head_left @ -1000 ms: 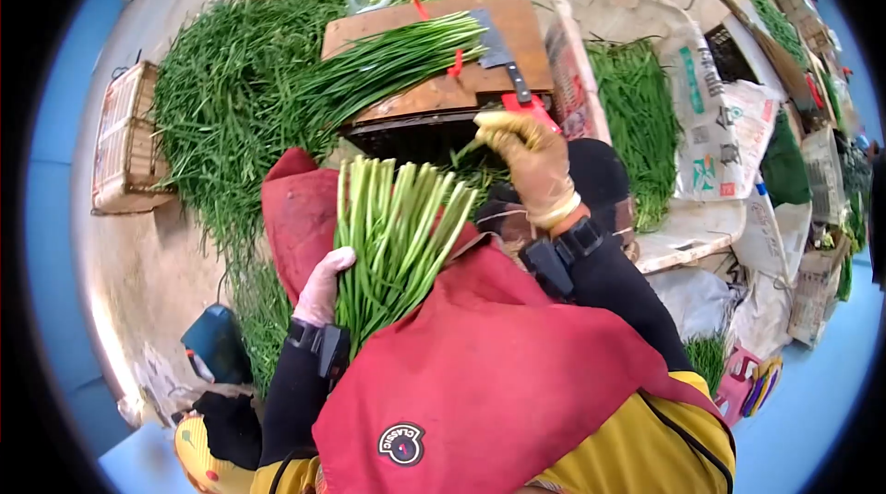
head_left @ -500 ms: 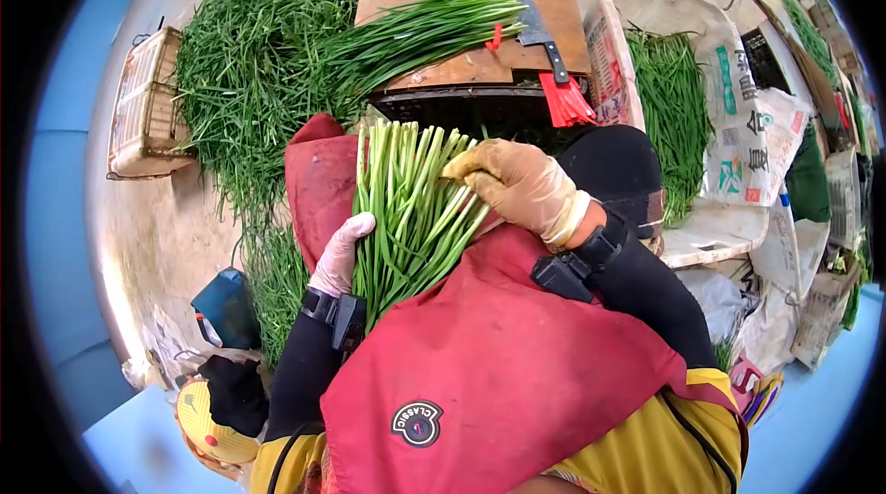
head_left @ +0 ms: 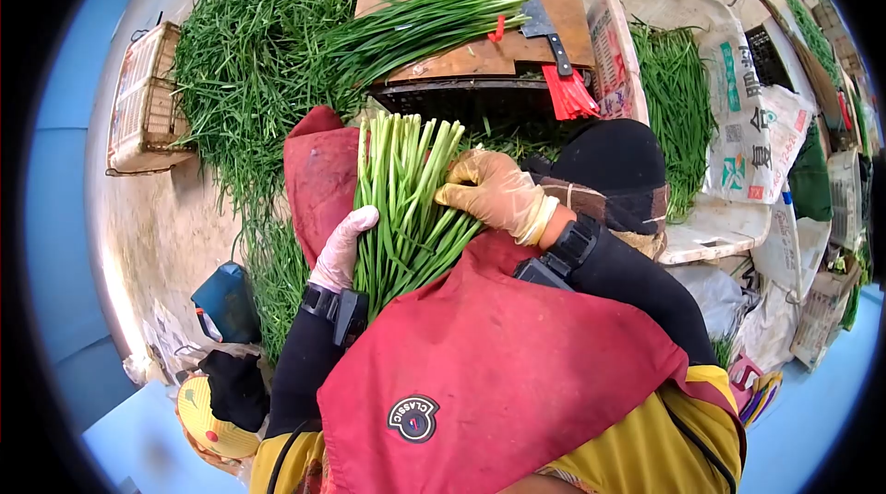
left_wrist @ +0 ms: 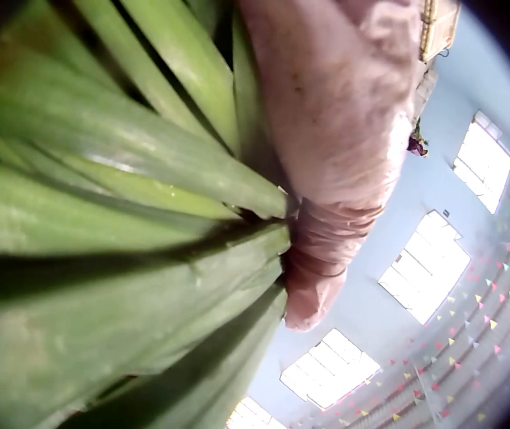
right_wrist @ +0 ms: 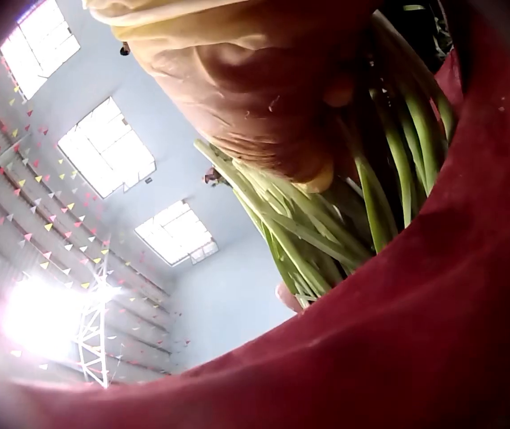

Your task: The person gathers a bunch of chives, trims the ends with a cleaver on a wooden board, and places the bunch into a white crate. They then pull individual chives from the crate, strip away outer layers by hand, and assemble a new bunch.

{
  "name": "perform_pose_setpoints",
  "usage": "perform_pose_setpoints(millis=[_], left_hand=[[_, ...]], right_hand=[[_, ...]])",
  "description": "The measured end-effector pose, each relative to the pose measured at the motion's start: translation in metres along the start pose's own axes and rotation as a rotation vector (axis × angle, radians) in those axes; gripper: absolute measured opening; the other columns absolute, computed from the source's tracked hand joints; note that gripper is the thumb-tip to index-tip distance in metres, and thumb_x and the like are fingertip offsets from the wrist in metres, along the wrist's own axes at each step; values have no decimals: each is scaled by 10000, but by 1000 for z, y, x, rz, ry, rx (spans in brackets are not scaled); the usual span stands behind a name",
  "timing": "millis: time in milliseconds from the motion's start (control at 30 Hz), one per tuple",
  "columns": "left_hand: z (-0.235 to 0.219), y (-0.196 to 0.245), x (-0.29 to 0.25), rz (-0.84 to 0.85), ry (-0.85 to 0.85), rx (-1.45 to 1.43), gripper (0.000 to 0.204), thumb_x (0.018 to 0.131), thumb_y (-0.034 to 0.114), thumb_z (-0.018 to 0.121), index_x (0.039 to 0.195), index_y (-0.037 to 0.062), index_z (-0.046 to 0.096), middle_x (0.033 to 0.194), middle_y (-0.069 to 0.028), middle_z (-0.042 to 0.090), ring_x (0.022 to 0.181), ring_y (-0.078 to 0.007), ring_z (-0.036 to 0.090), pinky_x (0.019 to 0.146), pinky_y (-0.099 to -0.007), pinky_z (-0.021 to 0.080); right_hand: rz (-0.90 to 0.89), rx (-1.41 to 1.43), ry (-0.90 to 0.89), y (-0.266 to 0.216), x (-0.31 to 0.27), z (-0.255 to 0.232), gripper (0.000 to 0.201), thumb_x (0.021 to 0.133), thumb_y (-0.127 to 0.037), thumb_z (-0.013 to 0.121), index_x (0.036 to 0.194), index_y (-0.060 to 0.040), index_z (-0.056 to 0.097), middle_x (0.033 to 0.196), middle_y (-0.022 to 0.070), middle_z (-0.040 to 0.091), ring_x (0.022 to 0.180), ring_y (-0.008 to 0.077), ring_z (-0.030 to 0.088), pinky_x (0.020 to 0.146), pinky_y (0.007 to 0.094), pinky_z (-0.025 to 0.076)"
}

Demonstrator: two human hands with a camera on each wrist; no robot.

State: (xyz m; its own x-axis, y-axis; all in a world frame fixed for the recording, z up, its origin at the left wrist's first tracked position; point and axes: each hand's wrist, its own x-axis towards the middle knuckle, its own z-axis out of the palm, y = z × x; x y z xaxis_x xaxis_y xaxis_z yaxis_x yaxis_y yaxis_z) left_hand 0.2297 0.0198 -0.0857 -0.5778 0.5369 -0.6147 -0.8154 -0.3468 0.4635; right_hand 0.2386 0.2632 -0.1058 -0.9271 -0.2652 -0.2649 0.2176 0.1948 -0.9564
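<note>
A thick bunch of garlic chives [head_left: 401,203] stands in my lap against the red apron [head_left: 498,346], pale cut ends pointing away from me. My gloved left hand [head_left: 341,249] grips the bunch from the left, its thumb showing along the near side; most of its fingers are hidden behind the leaves. At the right edge of the bunch, my right hand [head_left: 498,197], in a yellow-stained glove, pinches stems between thumb and curled fingers. In the right wrist view, stems [right_wrist: 317,223] fan out beneath that hand. Broad green leaves [left_wrist: 121,268] fill much of the left wrist view.
Ahead, a wooden board [head_left: 574,28] bears tied chives [head_left: 434,19] and a cleaver [head_left: 537,14]; red strips [head_left: 570,95] hang at its corner. Loose chives [head_left: 249,51] are heaped at left by a crate [head_left: 143,107]. A white basket [head_left: 618,51] with chives stands right.
My right hand has come back from beyond the bunch to its right edge, where its fingers now pinch stems lower down. My left hand keeps its grip. The head view has shifted slightly.
</note>
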Motion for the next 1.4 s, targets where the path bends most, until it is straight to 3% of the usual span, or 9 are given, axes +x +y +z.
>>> perform_pose_setpoints(millis=[300, 500, 567, 733, 800, 933, 1033, 1200, 1400], left_hand=[[-16, -1, 4, 35, -8, 14, 535, 832, 257, 629, 1271, -32, 525, 1156, -147, 644, 993, -252, 652, 919, -382, 523], [-11, -2, 4, 18, 24, 3, 555, 828, 263, 631, 1285, -28, 512, 1159, -147, 642, 990, -257, 651, 916, -384, 523], [3, 1, 1, 35, -6, 1, 582, 826, 259, 633, 1315, -20, 484, 1179, -149, 631, 997, -258, 651, 924, -388, 523], [-4, -2, 0, 13, 24, -37, 566, 806, 252, 663, 1280, -21, 517, 1142, -146, 648, 973, -254, 661, 898, -387, 540], [-6, -1, -1, 57, 33, 3, 545, 812, 258, 657, 1257, -31, 535, 1120, -149, 655, 957, -247, 664, 881, -377, 545], [-15, -2, 3, 44, 23, 30, 581, 821, 316, 645, 1283, -12, 515, 1167, -141, 634, 998, -261, 646, 907, -393, 528], [-9, 0, 1, 14, 31, -18, 543, 827, 277, 632, 1258, -39, 534, 1146, -149, 648, 983, -252, 657, 914, -385, 526], [-3, -3, 3, 34, -10, -27, 579, 824, 279, 631, 1301, -23, 499, 1187, -150, 628, 1010, -251, 646, 924, -388, 521], [-10, 0, -2, 32, -6, 11, 582, 823, 279, 634, 1302, -23, 497, 1181, -149, 630, 1004, -254, 647, 916, -387, 526]], right_hand=[[-216, -29, 692, 4, 4, -81, 35, 794, -71, 676, 762, -64, 690, 774, 62, 646, 729, 181, 601, 666, 295, 480], [-506, -366, 157, -28, -9, -72, 156, 822, -129, 643, 924, -53, 733, 929, 108, 668, 897, 251, 619, 848, 363, 494], [-663, -598, 84, -22, 3, -45, 247, 787, -286, 691, 813, -42, 717, 860, 147, 645, 837, 326, 590, 792, 442, 458], [-401, -553, 162, 1, 16, -25, 246, 770, -294, 615, 786, -72, 720, 790, 140, 648, 813, 322, 607, 779, 427, 438], [-277, -199, 387, 16, 18, -38, 155, 776, -196, 656, 765, -49, 707, 750, 150, 662, 704, 270, 644, 658, 358, 495], [-246, -226, 622, 6, 5, -93, 171, 824, -176, 684, 794, -8, 694, 746, 124, 671, 696, 214, 636, 651, 360, 483], [-556, -562, 489, -28, -6, -89, 224, 835, -258, 695, 797, -39, 713, 761, 121, 682, 747, 270, 640, 718, 370, 492], [-288, -992, -19, -25, -8, -21, 636, 837, -684, 473, 1159, -171, 667, 1356, 136, 496, 1354, 375, 299, 1047, 673, 165], [-187, -626, -42, -9, 2, -4, 362, 804, -419, 652, 1037, -151, 724, 1238, 119, 585, 1271, 320, 409, 1078, 602, 133]])
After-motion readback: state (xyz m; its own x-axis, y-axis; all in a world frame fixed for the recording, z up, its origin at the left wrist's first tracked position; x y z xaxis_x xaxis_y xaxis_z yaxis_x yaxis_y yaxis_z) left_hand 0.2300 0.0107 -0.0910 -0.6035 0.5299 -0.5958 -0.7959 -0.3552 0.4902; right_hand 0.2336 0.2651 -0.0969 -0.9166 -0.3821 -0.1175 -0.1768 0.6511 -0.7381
